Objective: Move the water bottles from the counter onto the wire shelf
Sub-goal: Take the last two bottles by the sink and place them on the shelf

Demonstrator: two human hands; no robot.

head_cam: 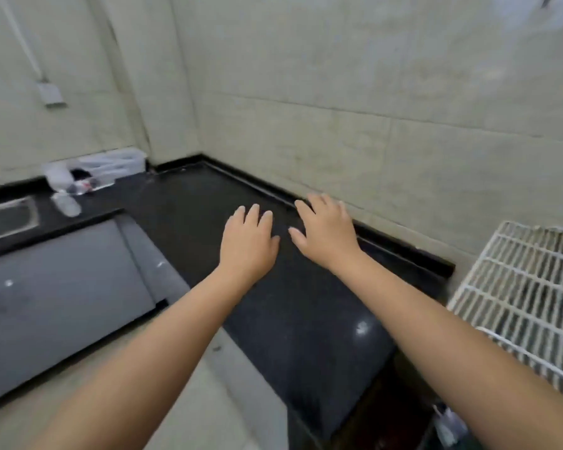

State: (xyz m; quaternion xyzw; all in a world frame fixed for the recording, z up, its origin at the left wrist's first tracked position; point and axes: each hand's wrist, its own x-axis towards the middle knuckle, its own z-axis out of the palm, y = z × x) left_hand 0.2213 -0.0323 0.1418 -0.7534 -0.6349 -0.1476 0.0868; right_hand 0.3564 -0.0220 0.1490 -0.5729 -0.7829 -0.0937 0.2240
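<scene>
My left hand (248, 241) and my right hand (325, 233) are stretched out side by side over the black counter (306, 319), palms down, fingers straight, holding nothing. Clear water bottles lie on their sides at the counter's far left: one (67, 205) near the sink and others (88, 185) behind it, all blurred. The white wire shelf (520, 293) stands at the right, just past the counter's end. Both hands are far from the bottles.
A steel sink (9, 219) is set into the counter at the far left. A clear plastic tray (117, 164) sits in the back corner by the tiled wall (371, 92). Grey cabinet fronts (62, 287) run below the counter.
</scene>
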